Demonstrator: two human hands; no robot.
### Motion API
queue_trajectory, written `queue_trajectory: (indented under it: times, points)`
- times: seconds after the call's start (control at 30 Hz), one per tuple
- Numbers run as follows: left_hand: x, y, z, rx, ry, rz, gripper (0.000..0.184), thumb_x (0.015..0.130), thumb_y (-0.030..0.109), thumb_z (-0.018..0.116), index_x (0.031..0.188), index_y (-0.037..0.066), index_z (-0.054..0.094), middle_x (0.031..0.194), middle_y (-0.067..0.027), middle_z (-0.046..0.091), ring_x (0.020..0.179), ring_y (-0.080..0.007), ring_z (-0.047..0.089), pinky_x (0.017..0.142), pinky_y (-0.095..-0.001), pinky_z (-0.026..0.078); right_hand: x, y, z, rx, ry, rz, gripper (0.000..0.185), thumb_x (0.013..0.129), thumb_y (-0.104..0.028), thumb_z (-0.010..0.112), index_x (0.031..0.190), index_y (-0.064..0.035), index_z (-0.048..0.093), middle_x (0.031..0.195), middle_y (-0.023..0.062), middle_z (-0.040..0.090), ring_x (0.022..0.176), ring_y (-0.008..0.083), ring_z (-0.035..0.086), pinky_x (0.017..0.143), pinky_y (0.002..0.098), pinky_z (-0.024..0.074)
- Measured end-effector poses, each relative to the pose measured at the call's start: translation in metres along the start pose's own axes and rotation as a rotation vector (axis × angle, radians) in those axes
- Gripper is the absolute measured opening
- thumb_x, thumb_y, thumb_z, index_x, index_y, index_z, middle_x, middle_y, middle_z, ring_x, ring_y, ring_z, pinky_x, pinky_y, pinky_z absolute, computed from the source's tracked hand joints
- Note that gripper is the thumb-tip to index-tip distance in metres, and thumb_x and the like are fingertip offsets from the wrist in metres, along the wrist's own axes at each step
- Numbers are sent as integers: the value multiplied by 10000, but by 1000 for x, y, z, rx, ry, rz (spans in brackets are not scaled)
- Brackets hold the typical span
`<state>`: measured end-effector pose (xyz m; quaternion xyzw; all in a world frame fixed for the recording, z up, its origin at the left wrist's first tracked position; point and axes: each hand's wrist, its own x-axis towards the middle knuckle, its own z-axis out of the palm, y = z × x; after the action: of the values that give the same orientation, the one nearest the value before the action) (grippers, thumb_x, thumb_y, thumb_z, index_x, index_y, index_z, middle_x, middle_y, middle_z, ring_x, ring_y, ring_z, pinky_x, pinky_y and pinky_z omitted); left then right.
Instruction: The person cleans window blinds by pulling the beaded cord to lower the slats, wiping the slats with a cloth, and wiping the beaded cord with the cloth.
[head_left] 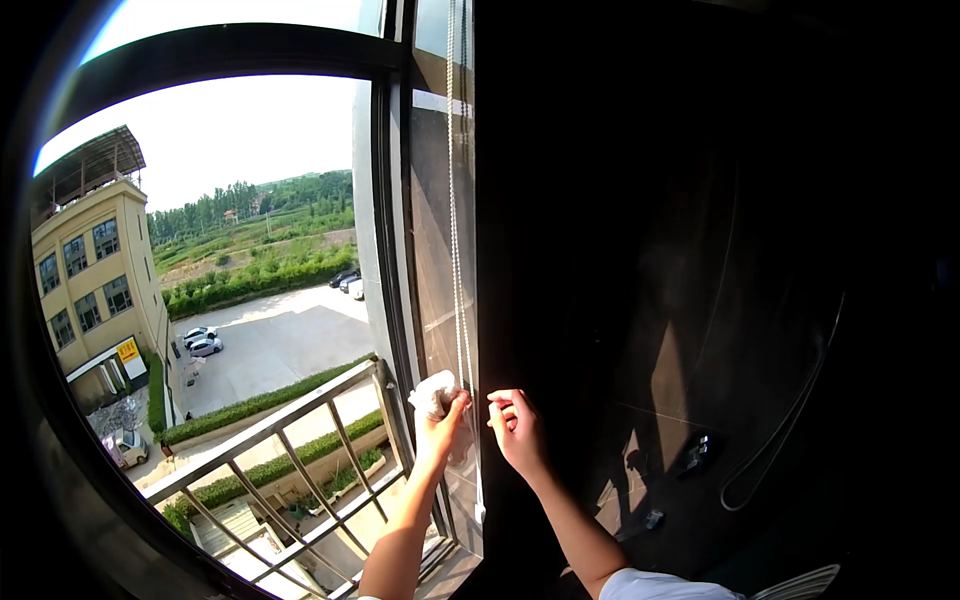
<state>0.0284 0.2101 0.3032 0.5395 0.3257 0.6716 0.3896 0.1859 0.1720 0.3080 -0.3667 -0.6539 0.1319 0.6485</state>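
Observation:
My left hand (438,425) is closed around a crumpled white cloth (434,388), which bulges out above the fingers beside the window frame. Right by its thumb hangs a white beaded blind chain (456,250), a long loop against the narrow wall strip; I cannot tell whether the thumb touches it. My right hand (518,435) is raised just right of the chain, its fingers curled in toward the thumb. Whatever those fingers may hold is too small or hidden to make out. Below the hands, the chain ends near a small white fitting (480,513).
A dark window frame (395,200) stands on the left, with a metal railing (285,450) low across the opening. Outside are a building (100,260), parked cars and greenery. To the right, deep shadow covers most of the floor, where a looped cable (735,503) and small objects lie.

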Motion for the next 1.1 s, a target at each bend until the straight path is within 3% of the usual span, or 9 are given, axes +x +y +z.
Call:
queue_trajectory:
  times: [0.17, 0.3, 0.33, 0.63, 0.7, 0.83, 0.87, 1.03, 1.1]
  points:
    - [-8, -25, -10, -50, 20, 91, 159, 991, 94, 762, 1129, 17, 746, 935, 0, 728, 806, -100, 641, 717, -277, 524, 2, -19, 10, 0, 50, -11, 207, 1020, -92, 680, 1217, -45, 643, 1015, 40, 666, 792, 98, 656, 633, 226, 503]
    - [-18, -8, -11, 223, 21, 320, 59, 1005, 36, 723, 1061, 26, 735, 906, -25, 732, 798, -111, 661, 717, -278, 544, 1, -23, 18, -73, 72, -63, 290, 978, -64, 728, 1249, -46, 627, 1093, 53, 630, 888, 119, 656, 668, 236, 514]
    - [-19, -5, -8, 211, 54, 377, 83, 985, 72, 742, 1027, 1, 734, 871, -93, 725, 763, -172, 678, 713, -328, 543, 2, -24, 19, -87, 78, -90, 311, 965, -46, 741, 1252, -44, 624, 1108, 62, 617, 905, 125, 656, 676, 244, 527]
    - [-31, 27, -5, 274, 81, 475, 53, 971, 22, 723, 1016, 1, 743, 891, -107, 723, 799, -224, 692, 744, -349, 545, 2, -3, 37, 22, 49, -72, 315, 940, -32, 758, 1231, -34, 636, 986, 61, 658, 811, 148, 675, 644, 269, 554]
    - [-34, 38, -4, 340, 45, 586, 73, 966, 18, 721, 1032, 1, 747, 908, -112, 733, 804, -241, 707, 752, -350, 553, 4, -7, 37, 9, 41, -75, 274, 945, -36, 754, 1200, -24, 653, 997, 72, 682, 815, 157, 694, 646, 276, 561]
    - [-35, 34, -2, 301, 107, 570, 118, 946, -7, 712, 1053, 17, 756, 945, -131, 748, 824, -264, 730, 769, -348, 563, 13, -22, 39, -101, 4, -88, 129, 982, -42, 716, 1100, 7, 703, 991, 77, 737, 873, 147, 724, 674, 272, 575]
    - [-34, 28, -5, 307, 94, 524, 125, 945, -7, 713, 1058, 19, 757, 963, -136, 753, 853, -266, 742, 791, -348, 570, 14, -21, 42, -15, -16, -3, 96, 1000, -54, 702, 1064, 15, 721, 940, 92, 754, 882, 149, 742, 661, 282, 587]
    - [-30, 15, -12, 328, 83, 592, 76, 949, 23, 735, 1022, 1, 735, 915, -133, 731, 802, -251, 716, 745, -350, 557, 12, 3, 51, 102, 5, 32, 107, 1055, -105, 647, 1083, -3, 666, 900, 78, 738, 848, 127, 715, 705, 278, 570]
    - [-27, 7, -19, 302, 97, 424, 56, 954, 36, 739, 993, -3, 725, 892, -134, 713, 768, -235, 689, 712, -347, 540, 6, 10, 53, 178, 60, 24, 111, 1073, -120, 626, 1086, -11, 643, 890, 71, 729, 832, 119, 704, 722, 278, 563]
